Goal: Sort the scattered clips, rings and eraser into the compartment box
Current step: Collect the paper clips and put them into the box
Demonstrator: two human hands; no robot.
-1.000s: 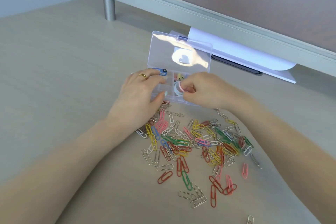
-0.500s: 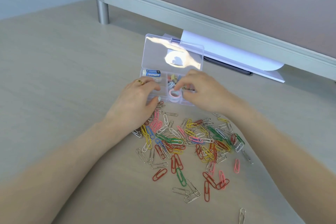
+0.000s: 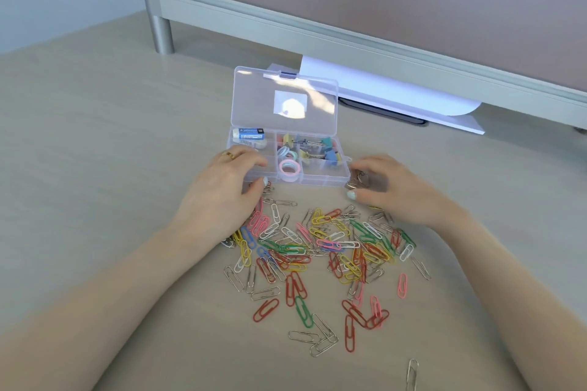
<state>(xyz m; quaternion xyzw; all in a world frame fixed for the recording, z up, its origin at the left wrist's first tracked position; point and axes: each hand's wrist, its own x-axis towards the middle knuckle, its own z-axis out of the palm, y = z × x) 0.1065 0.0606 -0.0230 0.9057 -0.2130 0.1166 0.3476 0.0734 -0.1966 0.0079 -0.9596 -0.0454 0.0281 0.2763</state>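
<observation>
A clear compartment box (image 3: pixel 313 180) sits on the pale surface (image 3: pixel 95 168) with its lid (image 3: pixel 284 98) standing open at the back. The eraser (image 3: pixel 249 134) with a blue wrapper lies in the box's back left part. Pastel binder clips (image 3: pixel 313 146) fill the back right part. Round rings (image 3: pixel 288 167), pink and light green, sit in the small middle parts. The front right part looks see-through, and it is hard to tell what is inside it.

The left hand (image 3: pixel 227 187) rests on the front left corner of the box. Its fingers curl over the edge and the thumb touches the front wall, so it holds the box. A gold ring is on one finger. This hand hides the front left part of the box.

The right hand (image 3: pixel 390 187) is just beside the box's front right corner. Its fingers curl down around some small silver metal things (image 3: pixel 357 182). They are blurry, and I cannot tell if they are rings or clips.

A big heap of paper clips (image 3: pixel 320 241) in many colours lies in front of the box, near both wrists. One silver clip (image 3: pixel 412 374) lies well apart from the heap, at the bottom edge, partly cut off.

Behind the box, white paper (image 3: pixel 381 89) sticks out from under a grey divider rail (image 3: pixel 317 38). Something dark (image 3: pixel 381 111) lies under the paper, mostly hidden.
</observation>
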